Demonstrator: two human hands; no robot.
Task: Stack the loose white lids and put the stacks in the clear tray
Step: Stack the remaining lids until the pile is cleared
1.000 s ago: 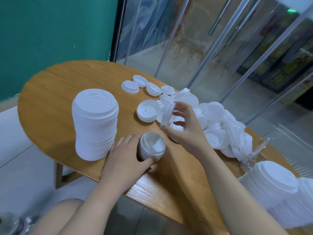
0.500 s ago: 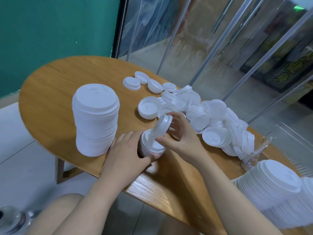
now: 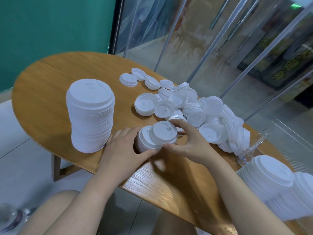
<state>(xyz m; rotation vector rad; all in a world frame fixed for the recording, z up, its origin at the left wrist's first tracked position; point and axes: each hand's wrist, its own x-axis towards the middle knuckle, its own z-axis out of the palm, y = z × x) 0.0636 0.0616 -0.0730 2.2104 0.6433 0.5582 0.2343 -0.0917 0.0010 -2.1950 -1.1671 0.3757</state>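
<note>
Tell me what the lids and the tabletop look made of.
Lids: likely thin moulded plastic, white and slightly translucent, with crisp pressed rims and a soft sheen. Tabletop: wood or wood veneer, judging by visible grain lines, smooth with a satin sheen; which one, I cannot tell.

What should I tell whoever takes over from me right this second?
Left hand grips the small stack on the wooden table. Right hand holds a lid tilted on top, not seated.
Done: tall stack at left; more stacks lie at the right edge.
Left: seat this lid, stack the loose pile, move stacks into the clear tray.
</note>
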